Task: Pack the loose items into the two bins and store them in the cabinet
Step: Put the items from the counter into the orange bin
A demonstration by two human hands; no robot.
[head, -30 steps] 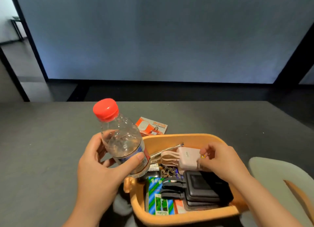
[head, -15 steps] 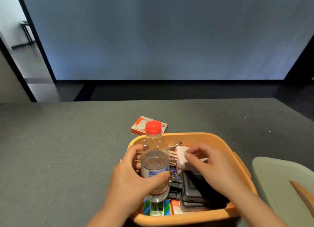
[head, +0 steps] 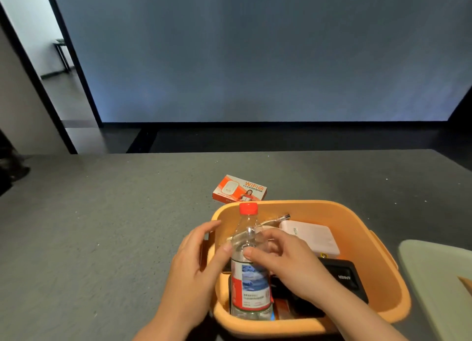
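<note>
A clear water bottle [head: 251, 287] with a red cap and a red-and-blue label stands upright in the left side of the orange bin [head: 357, 228]. My right hand [head: 288, 261] reaches across the bin and holds the bottle at its shoulder with thumb and curled fingers. At the bin's left rim, my left hand [head: 194, 271] touches the bottle with its thumb, while its straight fingers lie outside the wall. A white charger [head: 311, 236] and a black case [head: 344, 276] also lie in the bin.
An orange-and-white WiFi box [head: 240, 189] lies on the grey table [head: 102, 225] just behind the bin. The pale green rim of a second bin [head: 434, 276] shows at the right edge. A dark floor and a large grey wall lie beyond the table.
My left hand carried the bottle right and down into the bin, then loosened its grip. My right hand left the white charger and took the bottle's upper part.
</note>
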